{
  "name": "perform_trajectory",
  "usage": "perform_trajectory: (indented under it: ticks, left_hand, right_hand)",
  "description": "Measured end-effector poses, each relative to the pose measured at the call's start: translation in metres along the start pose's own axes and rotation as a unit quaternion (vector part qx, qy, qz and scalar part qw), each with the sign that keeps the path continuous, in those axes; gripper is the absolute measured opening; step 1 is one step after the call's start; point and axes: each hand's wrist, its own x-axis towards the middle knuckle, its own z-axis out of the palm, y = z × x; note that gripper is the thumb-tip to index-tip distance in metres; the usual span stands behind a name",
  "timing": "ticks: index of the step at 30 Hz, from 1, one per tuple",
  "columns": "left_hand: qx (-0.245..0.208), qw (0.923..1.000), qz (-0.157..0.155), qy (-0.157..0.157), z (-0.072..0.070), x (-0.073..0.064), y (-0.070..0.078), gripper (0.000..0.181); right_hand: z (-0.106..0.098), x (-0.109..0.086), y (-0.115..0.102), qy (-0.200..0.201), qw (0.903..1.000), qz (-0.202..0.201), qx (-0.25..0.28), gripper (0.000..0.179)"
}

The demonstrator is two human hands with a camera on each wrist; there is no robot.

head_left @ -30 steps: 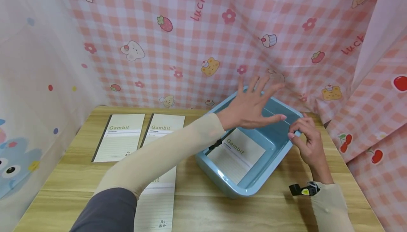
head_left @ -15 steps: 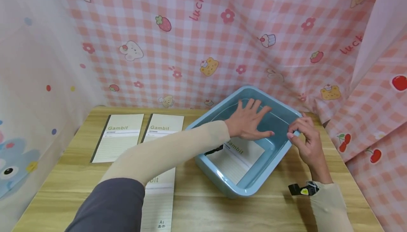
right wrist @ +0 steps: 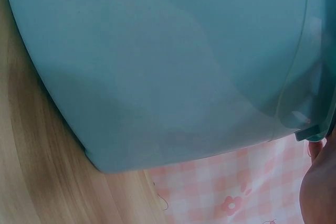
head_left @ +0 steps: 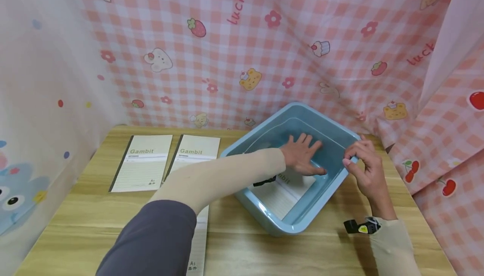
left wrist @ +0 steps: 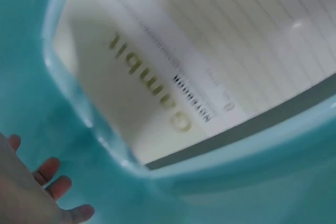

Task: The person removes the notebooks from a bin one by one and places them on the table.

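Observation:
A light blue plastic basin [head_left: 258, 217] stands at an angle on the table. On its bottom lies a cream notebook [head_left: 284, 197] marked "Gambit", partly covered by my left arm in the head view. My left hand [head_left: 301, 156] is inside the basin with its fingers spread, past the notebook's printed end and near the far inner wall. In the left wrist view those fingers [left wrist: 59, 186] hold nothing. My right hand [head_left: 364, 162] grips the basin's right rim, thumb on the inner side. The right wrist view is mostly the basin's outer wall [right wrist: 147, 77].
Two more notebooks, a left one [head_left: 141, 162] and a right one [head_left: 198, 146], lie at the table's back left. Another notebook [head_left: 198, 238] sits nearer the front, mostly under my left arm. A pink checked cloth [head_left: 211, 57] hangs behind the wooden table [head_left: 87, 208].
My left hand has come down from above the basin's far rim into the basin, fingers still spread. The right hand has kept its grip on the rim, and the basin has stayed put.

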Motion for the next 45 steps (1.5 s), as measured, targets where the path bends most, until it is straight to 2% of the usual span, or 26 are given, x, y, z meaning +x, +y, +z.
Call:
perform_trajectory:
  ticks: [5, 10, 19, 21, 26, 32, 36, 40, 45]
  left_hand:
    - [0.001, 0.9994, -0.004, -0.034, 0.013, -0.001, 0.002, 0.085]
    - [-0.007, 0.9980, -0.012, -0.061, 0.020, -0.005, 0.002, 0.077]
    - [-0.010, 0.9954, -0.023, -0.092, 0.016, -0.009, 0.002, 0.072]
    - [-0.012, 0.9949, -0.022, -0.098, 0.017, -0.007, 0.001, 0.073]
    - [-0.024, 0.9934, -0.016, -0.111, 0.020, -0.001, -0.002, 0.079]
    - [-0.051, 0.9895, -0.026, -0.133, 0.019, -0.003, -0.002, 0.090]
    - [-0.030, 0.9908, -0.032, -0.128, 0.021, -0.002, -0.001, 0.097]
    - [-0.002, 0.9934, -0.034, -0.110, 0.022, -0.006, 0.001, 0.106]
    - [0.032, 0.9960, -0.027, -0.079, 0.022, -0.016, 0.004, 0.102]
  right_hand:
    - [0.000, -0.001, 0.000, 0.001, 1.0000, 0.001, -0.001, 0.013]
    - [0.000, -0.001, 0.001, 0.000, 1.0000, -0.007, 0.002, 0.013]
    - [-0.002, 0.001, 0.000, -0.002, 0.9998, -0.018, 0.009, 0.012]
    - [-0.002, 0.001, 0.000, -0.002, 0.9998, -0.018, 0.010, 0.012]
    - [-0.002, 0.001, 0.001, -0.003, 0.9998, -0.018, 0.009, 0.012]
    - [-0.002, 0.002, 0.000, -0.007, 0.9998, -0.016, 0.009, 0.012]
    - [-0.001, 0.001, 0.000, -0.009, 0.9999, -0.009, 0.006, 0.013]
    - [-0.001, 0.002, 0.001, -0.011, 0.9997, -0.020, 0.006, 0.013]
    - [0.000, 0.002, 0.001, -0.011, 0.9994, -0.031, 0.007, 0.013]
